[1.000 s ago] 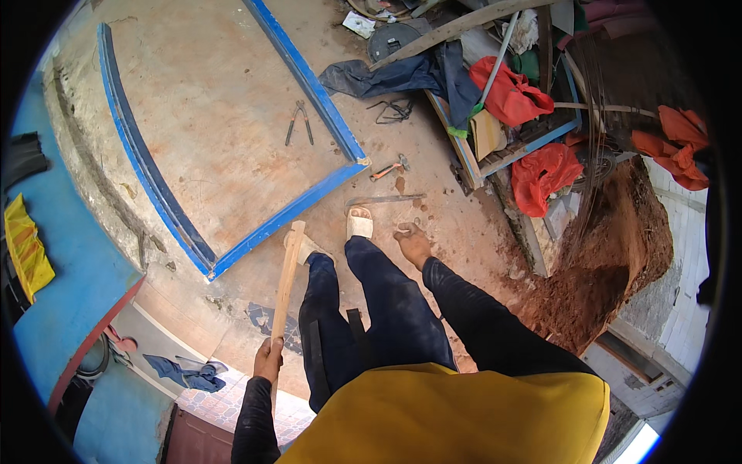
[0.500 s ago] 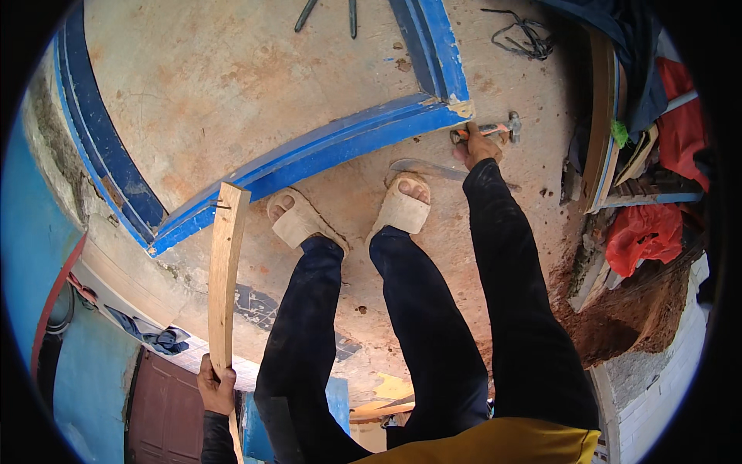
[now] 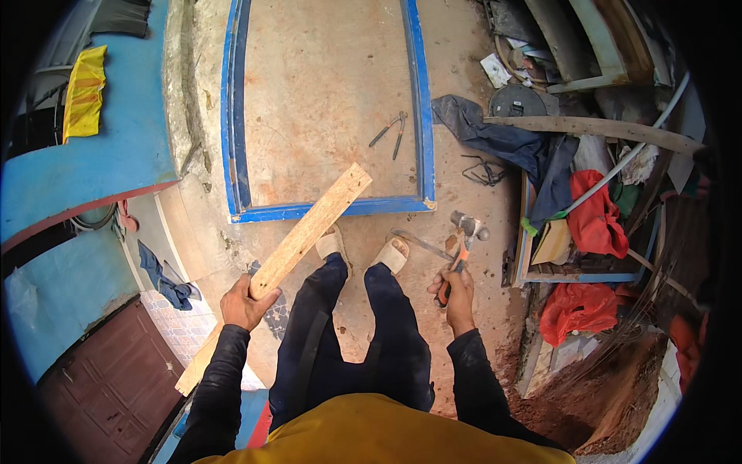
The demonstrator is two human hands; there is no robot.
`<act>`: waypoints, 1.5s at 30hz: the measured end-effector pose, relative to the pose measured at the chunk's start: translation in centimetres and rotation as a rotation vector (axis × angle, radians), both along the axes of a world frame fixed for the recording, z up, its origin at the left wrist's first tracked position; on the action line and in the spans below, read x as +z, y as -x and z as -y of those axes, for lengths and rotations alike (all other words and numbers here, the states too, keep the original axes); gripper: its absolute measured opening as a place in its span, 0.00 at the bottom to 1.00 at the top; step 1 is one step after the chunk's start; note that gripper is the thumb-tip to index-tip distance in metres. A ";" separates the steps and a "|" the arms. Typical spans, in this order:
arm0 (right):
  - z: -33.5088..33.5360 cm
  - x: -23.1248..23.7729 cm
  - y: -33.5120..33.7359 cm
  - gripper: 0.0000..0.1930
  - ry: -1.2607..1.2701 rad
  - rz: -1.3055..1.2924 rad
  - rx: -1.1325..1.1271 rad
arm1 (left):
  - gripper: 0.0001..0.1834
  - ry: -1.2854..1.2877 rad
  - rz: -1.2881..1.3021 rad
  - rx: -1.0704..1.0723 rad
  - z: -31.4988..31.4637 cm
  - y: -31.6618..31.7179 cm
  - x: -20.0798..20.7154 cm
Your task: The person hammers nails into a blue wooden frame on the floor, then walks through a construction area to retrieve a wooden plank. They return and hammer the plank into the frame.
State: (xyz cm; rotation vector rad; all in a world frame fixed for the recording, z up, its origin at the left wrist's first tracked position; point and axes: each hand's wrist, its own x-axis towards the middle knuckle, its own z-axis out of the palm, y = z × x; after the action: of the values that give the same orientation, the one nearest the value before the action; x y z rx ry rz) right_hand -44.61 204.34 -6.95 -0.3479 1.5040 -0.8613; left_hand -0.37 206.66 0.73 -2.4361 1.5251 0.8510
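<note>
My left hand (image 3: 243, 308) is closed round a plank of bare wood (image 3: 309, 230), which slants up to the right. The plank's far end overlaps the near rail of a blue wooden frame (image 3: 282, 212) lying on the floor; I cannot tell whether they touch. My right hand (image 3: 459, 300) grips a hammer (image 3: 464, 251) by its orange and black handle, head up and pointing away from me. Beneath the hammer, a long thin blade (image 3: 417, 241) lies on the floor beside my right sandal (image 3: 393, 255).
Pincers (image 3: 390, 135) lie on the floor inside the frame. A dark coil of cord (image 3: 483, 170) is to the frame's right. Scrap wood, dark cloth (image 3: 495, 131) and red plastic bags (image 3: 580, 313) crowd the right side. A blue wall (image 3: 93, 174) stands at left.
My right hand has lifted the hammer from near the floor and drawn it closer. The plank has swung from nearly upright to a rightward slant. My view has shifted, showing more of the frame.
</note>
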 end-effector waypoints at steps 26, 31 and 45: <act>17.2 7.0 4.1 0.15 -0.805 -0.417 -0.016 | 0.37 -0.035 -0.164 0.521 26.6 -13.4 4.5; 28.5 5.8 -0.2 0.17 -0.322 -0.477 0.465 | 0.36 0.198 -0.212 0.515 45.9 -20.9 10.0; 81.6 2.7 -11.5 0.18 -0.732 -0.468 0.263 | 0.37 0.113 -0.037 0.402 85.6 -22.4 8.7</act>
State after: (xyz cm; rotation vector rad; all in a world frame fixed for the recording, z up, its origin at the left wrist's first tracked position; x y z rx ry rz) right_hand -33.12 122.76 -4.26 -0.1948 2.0311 0.0212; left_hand 22.01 121.07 9.40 -2.8802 1.1354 0.8955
